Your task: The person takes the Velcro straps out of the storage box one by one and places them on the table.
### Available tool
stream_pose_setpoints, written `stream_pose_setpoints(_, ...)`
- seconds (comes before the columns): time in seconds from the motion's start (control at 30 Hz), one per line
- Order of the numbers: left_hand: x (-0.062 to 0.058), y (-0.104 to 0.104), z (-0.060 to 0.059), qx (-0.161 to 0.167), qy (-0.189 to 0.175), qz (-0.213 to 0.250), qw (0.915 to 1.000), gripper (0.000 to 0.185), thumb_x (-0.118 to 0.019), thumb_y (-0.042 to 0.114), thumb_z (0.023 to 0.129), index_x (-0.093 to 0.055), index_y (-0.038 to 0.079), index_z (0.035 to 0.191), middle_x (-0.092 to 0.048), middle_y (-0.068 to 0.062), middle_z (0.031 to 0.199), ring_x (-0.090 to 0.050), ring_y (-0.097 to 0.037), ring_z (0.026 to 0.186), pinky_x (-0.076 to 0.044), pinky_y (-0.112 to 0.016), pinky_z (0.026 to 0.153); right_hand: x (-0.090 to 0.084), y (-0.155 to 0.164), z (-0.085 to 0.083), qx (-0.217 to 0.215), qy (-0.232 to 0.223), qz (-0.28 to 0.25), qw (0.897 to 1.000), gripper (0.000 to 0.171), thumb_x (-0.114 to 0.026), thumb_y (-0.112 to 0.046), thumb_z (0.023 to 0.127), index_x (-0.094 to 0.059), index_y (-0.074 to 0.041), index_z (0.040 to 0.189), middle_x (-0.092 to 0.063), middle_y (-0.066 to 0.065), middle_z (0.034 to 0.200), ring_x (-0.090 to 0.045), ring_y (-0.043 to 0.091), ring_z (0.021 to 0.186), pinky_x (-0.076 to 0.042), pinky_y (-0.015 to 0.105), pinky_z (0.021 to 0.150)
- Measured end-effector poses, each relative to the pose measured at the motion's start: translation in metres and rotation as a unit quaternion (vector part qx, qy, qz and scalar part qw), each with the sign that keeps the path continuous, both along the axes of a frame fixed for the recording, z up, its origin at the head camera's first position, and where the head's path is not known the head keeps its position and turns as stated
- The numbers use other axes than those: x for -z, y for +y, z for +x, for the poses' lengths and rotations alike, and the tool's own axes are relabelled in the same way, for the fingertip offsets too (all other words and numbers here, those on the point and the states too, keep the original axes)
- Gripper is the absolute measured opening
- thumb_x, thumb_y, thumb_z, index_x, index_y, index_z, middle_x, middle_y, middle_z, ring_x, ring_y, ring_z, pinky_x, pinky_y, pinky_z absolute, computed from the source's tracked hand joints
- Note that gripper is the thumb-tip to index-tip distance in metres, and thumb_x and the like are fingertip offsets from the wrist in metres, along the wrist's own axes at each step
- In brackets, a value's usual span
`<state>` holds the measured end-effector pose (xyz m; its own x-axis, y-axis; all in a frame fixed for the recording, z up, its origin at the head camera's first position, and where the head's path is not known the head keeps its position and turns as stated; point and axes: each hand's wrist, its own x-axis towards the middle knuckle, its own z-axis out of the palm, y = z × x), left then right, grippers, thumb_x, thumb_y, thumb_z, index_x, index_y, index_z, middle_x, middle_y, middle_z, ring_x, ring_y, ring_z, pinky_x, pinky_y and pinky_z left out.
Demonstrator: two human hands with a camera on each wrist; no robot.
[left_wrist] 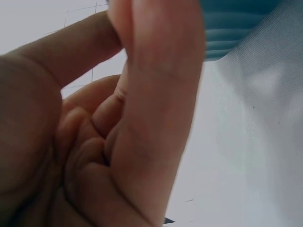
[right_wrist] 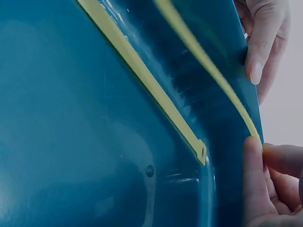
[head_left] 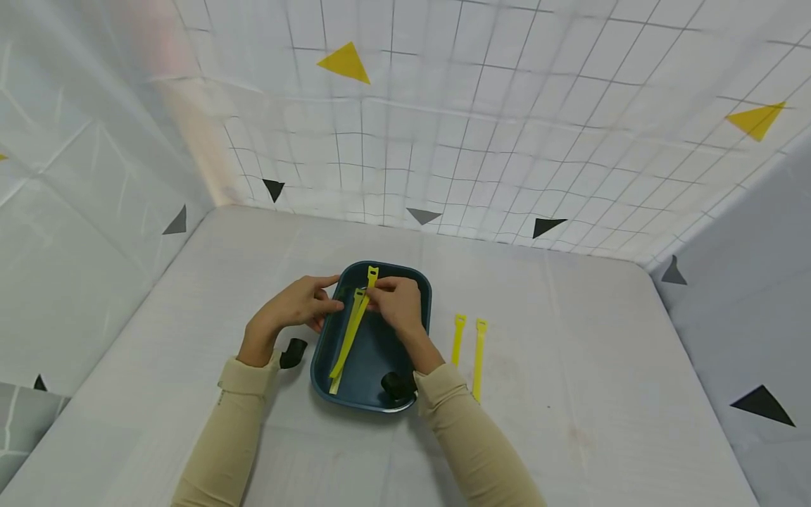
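A dark blue tray sits on the table. My left hand holds its left rim, thumb over the edge; in the right wrist view that thumb shows against the rim. My right hand pinches a yellow cable strap near its slotted end, between thumb and finger, over the tray. A second yellow strap lies on the tray floor, slotted end by the side wall. A black elbow-shaped piece lies in the tray's near right corner, partly hidden by the right wrist.
Another black elbow-shaped piece lies on the table left of the tray, beside the left wrist. Two more yellow straps lie right of the tray, partly behind the right sleeve. White sheeted walls surround the table's back and sides.
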<state>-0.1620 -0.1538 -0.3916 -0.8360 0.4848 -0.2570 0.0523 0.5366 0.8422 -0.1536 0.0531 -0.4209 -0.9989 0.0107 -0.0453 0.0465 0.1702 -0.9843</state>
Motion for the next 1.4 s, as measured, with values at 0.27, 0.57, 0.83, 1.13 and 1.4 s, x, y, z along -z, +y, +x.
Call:
stream_pose_setpoints(0.27,-0.001,-0.001,0.0,0.0,0.002,-0.003,1.0,0.068,-0.064,0.016,0.098,-0.028,-0.001,0.154,-0.065,-0.016,0.08,-0.061,-0.021,0.055,-0.059,-0.045,0.059,-0.01,0.004,0.002,-0.026,-0.008,-0.042,0.999,0.023,-0.062,0.002,0.095,-0.065,0.018,0.111,-0.066,0.031,0.102,-0.067,0.048,0.089,-0.054,0.053,0.081)
stream_pose_setpoints(0.57,0.0,-0.001,0.0,-0.001,-0.004,-0.004,1.0,0.068,-0.063,0.015,0.098,-0.028,-0.001,0.154,-0.064,-0.015,0.079,-0.061,-0.02,0.056,-0.059,-0.043,0.058,-0.002,0.003,0.003,0.003,0.0,-0.061,0.998,0.02,-0.063,-0.003,0.095,-0.07,0.011,0.108,-0.069,0.023,0.099,-0.071,0.031,0.079,-0.059,0.042,0.075)
stream_pose_setpoints(0.83,-0.002,0.0,0.0,-0.001,-0.003,-0.007,1.0,0.067,-0.063,0.014,0.098,-0.029,-0.001,0.154,-0.063,-0.015,0.077,-0.06,-0.02,0.055,-0.058,-0.04,0.057,-0.007,0.005,0.004,0.007,0.009,-0.088,0.996,0.02,-0.063,0.002,0.092,-0.069,0.012,0.107,-0.07,0.02,0.095,-0.07,0.021,0.07,-0.06,0.042,0.073)
stream_pose_setpoints(1.13,-0.001,0.006,-0.001,0.006,0.002,-0.004,1.0,0.067,-0.064,0.015,0.098,-0.03,-0.001,0.153,-0.063,-0.012,0.074,-0.061,-0.02,0.054,-0.058,-0.037,0.055,-0.016,0.009,0.01,-0.009,0.04,-0.071,0.997,0.021,-0.062,0.0,0.094,-0.069,0.012,0.11,-0.069,0.02,0.097,-0.071,0.026,0.075,-0.06,0.032,0.069)
stream_pose_setpoints(1.4,0.0,0.003,-0.001,0.001,0.002,-0.007,1.0,0.067,-0.065,0.015,0.098,-0.03,0.0,0.153,-0.064,-0.015,0.076,-0.061,-0.02,0.054,-0.058,-0.039,0.056,-0.026,0.01,0.015,-0.009,0.043,-0.084,0.996,0.02,-0.062,-0.001,0.094,-0.07,0.01,0.11,-0.07,0.021,0.098,-0.071,0.027,0.075,-0.06,0.037,0.071)
